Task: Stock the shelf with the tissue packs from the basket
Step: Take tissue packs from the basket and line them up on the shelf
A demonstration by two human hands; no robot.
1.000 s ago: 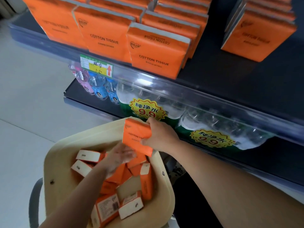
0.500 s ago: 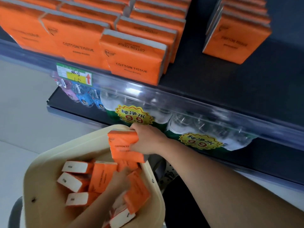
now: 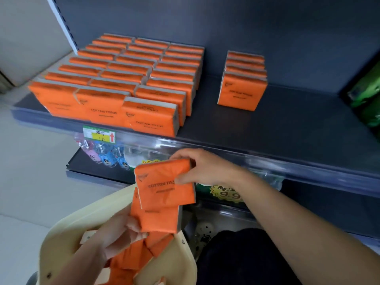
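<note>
My right hand grips an orange tissue pack by its right edge, just below the shelf's clear front rail. My left hand holds a second orange pack from the left, lifted against the first and partly behind it. Both are above the cream basket, where several more orange packs lie loose. On the dark shelf, three rows of orange packs stand at the left and a short row stands further right.
A wide bare strip of shelf lies between and in front of the two groups. Green packages stand at the far right. A price tag hangs on the rail. Water bottles fill the lower shelf. Pale floor lies to the left.
My view has tilted up to show the whole shelf. My right hand has lifted its pack higher, and my left hand has taken a second pack out of the basket and raised it.
</note>
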